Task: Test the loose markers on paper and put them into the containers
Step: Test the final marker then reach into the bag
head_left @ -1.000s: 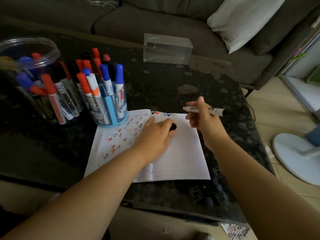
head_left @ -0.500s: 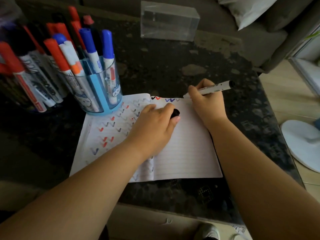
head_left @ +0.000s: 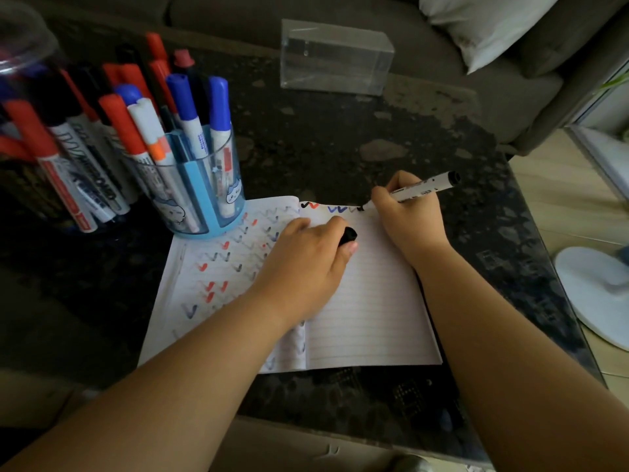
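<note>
Marker [head_left: 420, 187] with a white barrel is pinched in the right hand [head_left: 410, 216], its black tip now down on the top line of the notebook [head_left: 367, 301], just right of the blue zigzag; half a second ago the tip was lifted off the page and the barrel lay flatter. The left hand [head_left: 306, 267] stays curled on the middle of the notebook, fingers wrapped round the black cap [head_left: 349, 236], which pokes out beside the thumb. The notebook lies open on the dark tabletop [head_left: 340, 148], its left page covered in red, blue and black check marks. Touching the notebook's upper left corner stands the clear blue holder [head_left: 204, 195], full of red- and blue-capped markers; left of that, the larger clear jar [head_left: 23, 52] holds more. Beyond the notebook, a clear plastic box [head_left: 335, 57] sits at the tabletop's far edge.
</note>
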